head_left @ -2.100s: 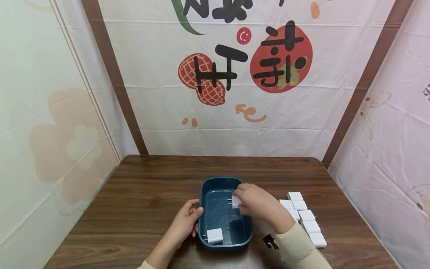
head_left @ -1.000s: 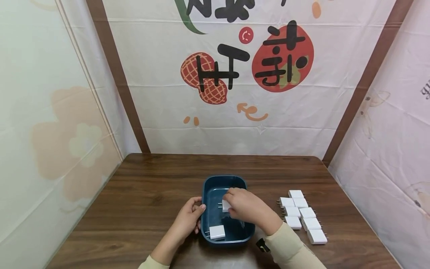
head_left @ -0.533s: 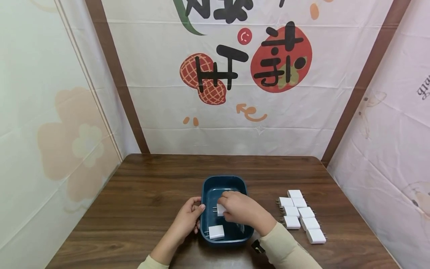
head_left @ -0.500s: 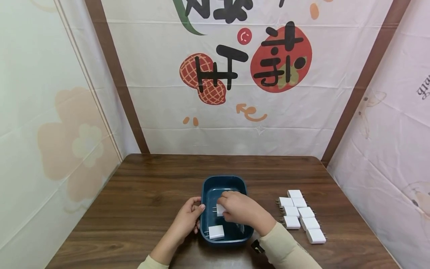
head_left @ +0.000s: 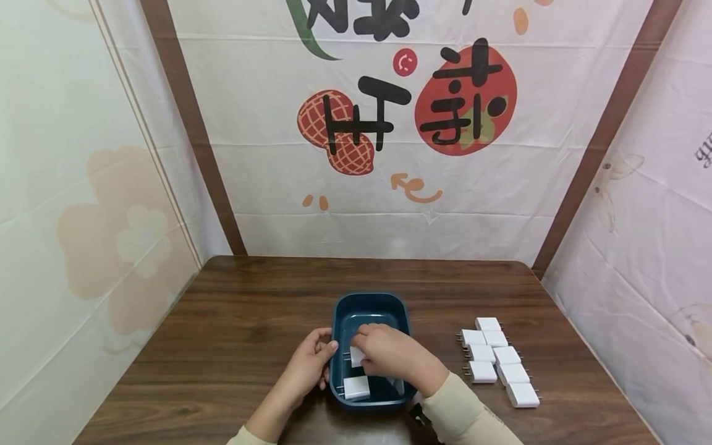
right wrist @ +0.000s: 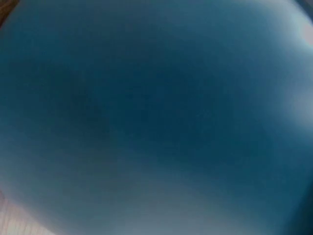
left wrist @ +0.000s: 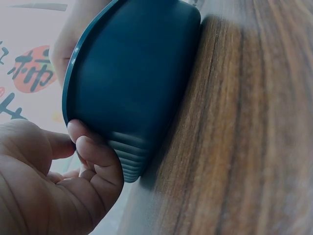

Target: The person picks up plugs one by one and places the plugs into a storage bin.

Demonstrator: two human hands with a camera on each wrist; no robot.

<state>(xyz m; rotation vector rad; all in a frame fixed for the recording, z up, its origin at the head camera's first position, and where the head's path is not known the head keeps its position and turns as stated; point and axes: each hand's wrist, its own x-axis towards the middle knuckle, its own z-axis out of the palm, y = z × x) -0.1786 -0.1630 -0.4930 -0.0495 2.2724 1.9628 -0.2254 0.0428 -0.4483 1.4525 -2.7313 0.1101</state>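
Note:
My left hand point(head_left: 308, 361) grips the left rim of a dark blue rectangular container point(head_left: 369, 303). In the left wrist view, the thumb and fingers of this hand point(left wrist: 63, 181) pinch the rim of the container point(left wrist: 132, 68), whose outer wall is ribbed near the corner. My right hand point(head_left: 392, 353) reaches inside and pinches a white plug charger point(head_left: 356, 356), its two prongs pointing left and much of its body hidden by the fingers. A second white charger point(head_left: 356, 387) lies at the container's near left, prongs also leftward. The blurred blue container wall point(right wrist: 156, 107) fills the right wrist view.
Several white chargers point(head_left: 521, 394) lie in two staggered columns on the brown wooden table point(head_left: 267, 296), right of the container. Beyond the table's far edge hangs a printed white cloth point(head_left: 267, 185), with more cloth on both sides.
My right hand has carried the pinched charger leftward and nearer inside the container, close behind the lying charger. The left hand stays on the rim, and the chargers on the table have not moved.

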